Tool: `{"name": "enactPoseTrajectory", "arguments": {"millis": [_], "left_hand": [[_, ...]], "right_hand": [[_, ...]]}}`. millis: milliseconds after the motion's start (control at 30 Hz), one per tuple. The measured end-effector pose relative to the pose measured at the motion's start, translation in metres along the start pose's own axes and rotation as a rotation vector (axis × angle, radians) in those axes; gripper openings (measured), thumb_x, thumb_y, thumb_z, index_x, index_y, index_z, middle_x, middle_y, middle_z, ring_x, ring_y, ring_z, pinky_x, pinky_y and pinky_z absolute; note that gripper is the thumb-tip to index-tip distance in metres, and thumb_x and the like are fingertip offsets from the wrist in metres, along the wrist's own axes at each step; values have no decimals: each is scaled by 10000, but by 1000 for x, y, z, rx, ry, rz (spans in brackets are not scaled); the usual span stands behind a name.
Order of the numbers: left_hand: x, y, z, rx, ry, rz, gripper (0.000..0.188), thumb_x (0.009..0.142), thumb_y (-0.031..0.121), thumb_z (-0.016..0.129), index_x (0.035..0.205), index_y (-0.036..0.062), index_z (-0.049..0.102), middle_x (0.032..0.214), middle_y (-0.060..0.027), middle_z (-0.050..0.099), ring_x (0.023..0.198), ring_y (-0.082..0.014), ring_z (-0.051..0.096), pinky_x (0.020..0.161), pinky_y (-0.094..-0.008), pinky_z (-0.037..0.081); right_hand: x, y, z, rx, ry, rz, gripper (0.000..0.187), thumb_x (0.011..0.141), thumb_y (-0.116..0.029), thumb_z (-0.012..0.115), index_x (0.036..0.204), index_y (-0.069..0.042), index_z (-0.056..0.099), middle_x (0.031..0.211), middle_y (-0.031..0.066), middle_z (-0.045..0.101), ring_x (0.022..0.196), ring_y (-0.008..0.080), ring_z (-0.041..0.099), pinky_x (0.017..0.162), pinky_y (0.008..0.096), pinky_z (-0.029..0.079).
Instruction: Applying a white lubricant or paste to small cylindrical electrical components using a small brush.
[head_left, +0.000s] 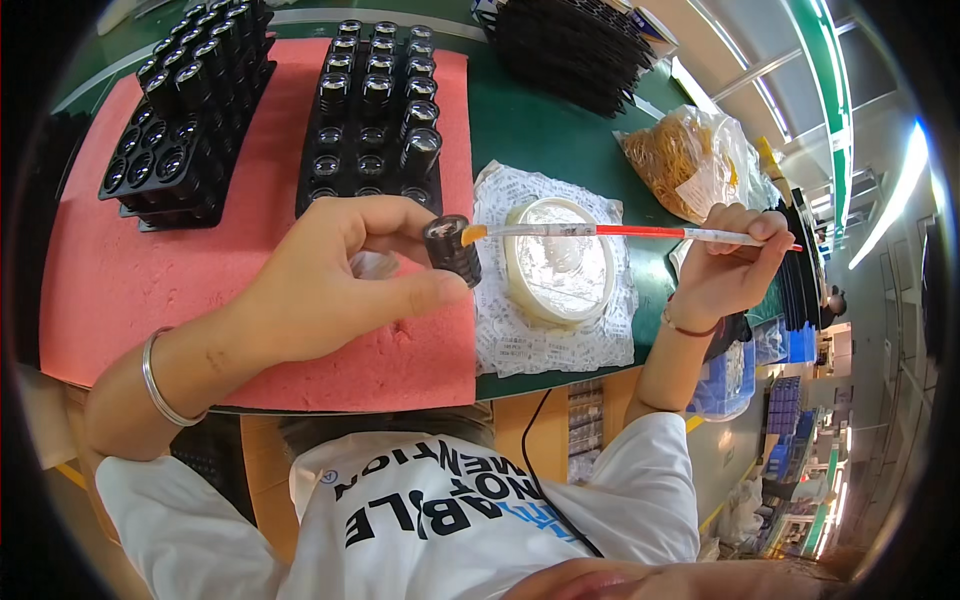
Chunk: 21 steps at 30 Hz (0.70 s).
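Note:
Between the thumb and fingers of my left hand (335, 275) is a small black ribbed cylindrical part (455, 255), held over the pink mat. A whitish, translucent bit (374, 265) shows in that hand's curl; I cannot make out what it is. My right hand (735, 258) pinches the far end of a slim brush (640, 231) with a red and pale wrapped handle. Its tan bristles meet the top end of the black part. Beneath the brush, a round white tub (518, 290) with shiny whitish contents rests on crumpled printed paper (500, 340).
On the pink foam mat (250, 370) stand a tray of black cylinders (345, 150) and stacked black trays (180, 185). Farther back are piled black trays (565, 55). A clear bag of yellowish rubber bands (675, 165) lies to the right on the green table (520, 130).

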<state>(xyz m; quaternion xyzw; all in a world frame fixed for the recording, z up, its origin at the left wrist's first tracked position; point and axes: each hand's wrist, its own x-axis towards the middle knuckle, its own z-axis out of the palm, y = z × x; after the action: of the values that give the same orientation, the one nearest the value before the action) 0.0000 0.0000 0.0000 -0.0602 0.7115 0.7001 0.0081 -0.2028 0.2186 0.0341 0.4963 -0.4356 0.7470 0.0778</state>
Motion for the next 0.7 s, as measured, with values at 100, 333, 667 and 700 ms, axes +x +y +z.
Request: {"name": "enactPoseTrajectory", "arguments": {"millis": [100,333,667,700], "left_hand": [[0,-3,1,-58,21,122,271,740,107,629,969,-13,547,871,-32,581,619,-17,491,535,-166,412],[0,-1,2,-75,6,80,223,740,85,622,926,-20,558,843,-22,580,589,0,462,513,-150,391],[1,-4,3,-21,103,84,212,702,134,676,808,-4,556,690,-15,547,503,-22,452,442,-173,395],[0,-1,3,-21,105,83,212,702,134,676,808,-4,556,690,-15,547,503,-22,452,442,-173,395]], "right_hand": [[0,0,0,-18,-4,-16,296,902,-299,361,733,-71,444,510,12,391,448,93,308,454,226,250],[-1,1,-1,-77,56,-49,312,895,-316,378,727,-67,460,522,2,396,461,88,303,459,219,248],[4,-1,-5,147,103,24,307,897,-324,356,755,-63,432,530,66,463,456,110,386,427,215,297],[3,-2,-5,148,102,26,307,897,-324,356,755,-63,432,530,66,463,456,110,386,427,215,297]]}}
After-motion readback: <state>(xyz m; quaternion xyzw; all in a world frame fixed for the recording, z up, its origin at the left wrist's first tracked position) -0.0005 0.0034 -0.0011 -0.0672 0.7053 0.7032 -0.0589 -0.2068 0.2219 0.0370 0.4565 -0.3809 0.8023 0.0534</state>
